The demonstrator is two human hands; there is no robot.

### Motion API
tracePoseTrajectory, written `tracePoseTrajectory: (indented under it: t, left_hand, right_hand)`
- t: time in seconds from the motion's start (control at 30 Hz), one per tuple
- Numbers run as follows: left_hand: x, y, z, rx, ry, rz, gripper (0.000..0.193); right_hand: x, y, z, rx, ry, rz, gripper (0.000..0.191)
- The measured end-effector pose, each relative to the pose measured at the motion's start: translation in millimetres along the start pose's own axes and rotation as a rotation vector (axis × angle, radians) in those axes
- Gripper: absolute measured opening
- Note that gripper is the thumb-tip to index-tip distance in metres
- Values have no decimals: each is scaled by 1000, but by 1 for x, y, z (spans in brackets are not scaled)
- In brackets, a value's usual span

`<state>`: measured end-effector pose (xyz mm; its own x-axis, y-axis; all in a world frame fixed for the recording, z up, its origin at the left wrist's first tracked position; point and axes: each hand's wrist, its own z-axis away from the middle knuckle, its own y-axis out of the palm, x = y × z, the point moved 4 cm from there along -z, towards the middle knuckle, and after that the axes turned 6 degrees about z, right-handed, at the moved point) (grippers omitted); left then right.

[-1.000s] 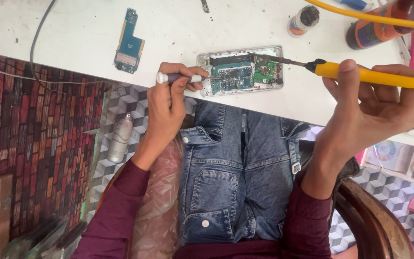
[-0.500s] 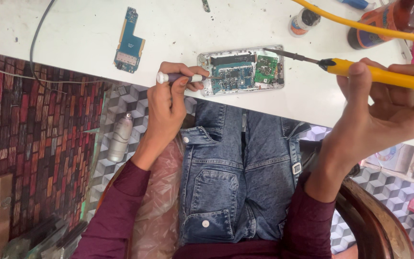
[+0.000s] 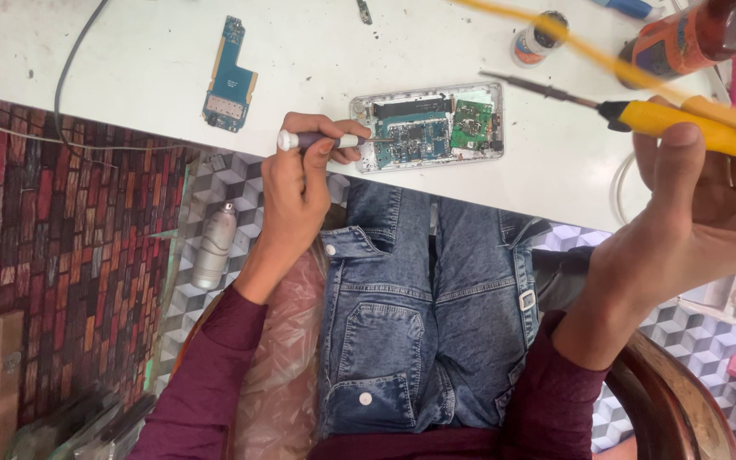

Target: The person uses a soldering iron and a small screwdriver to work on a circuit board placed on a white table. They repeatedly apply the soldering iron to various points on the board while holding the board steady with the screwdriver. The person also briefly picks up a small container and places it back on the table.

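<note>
Left hand [image 3: 300,183] grips screwdriver [image 3: 321,140], tip on opened phone [image 3: 428,128] at desk [image 3: 129,60] edge; right hand [image 3: 692,213] closed round yellow iron [image 3: 692,123], lifted clear.

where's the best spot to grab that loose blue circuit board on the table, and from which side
Probably by its two long edges, pinched from above. The blue circuit board lies flat on the white table, a narrow strip widening toward the near end, apart from the opened phone. Its left side is open, while the left hand sits to its right, so coming from the left looks easiest.
</note>
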<state>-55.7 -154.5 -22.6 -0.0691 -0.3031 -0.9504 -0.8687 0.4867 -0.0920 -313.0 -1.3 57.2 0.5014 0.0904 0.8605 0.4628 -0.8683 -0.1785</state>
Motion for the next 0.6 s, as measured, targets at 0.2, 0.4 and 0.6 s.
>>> tracePoseTrajectory:
  t: [0.2,0.4,0.6]
  left_hand:
    - [0,0,0,-4,-7,3,12]
    - [0,0,1,-6,-1,-1,13]
    - [0,0,0,-12,-12,15,13]
  right_hand:
    - [-2,0,-1,62,-138,-52,10]
    - [-7,-3,-3,-39,-165,-53,13]
    - [-8,5,-7,-14,-361,120,18]
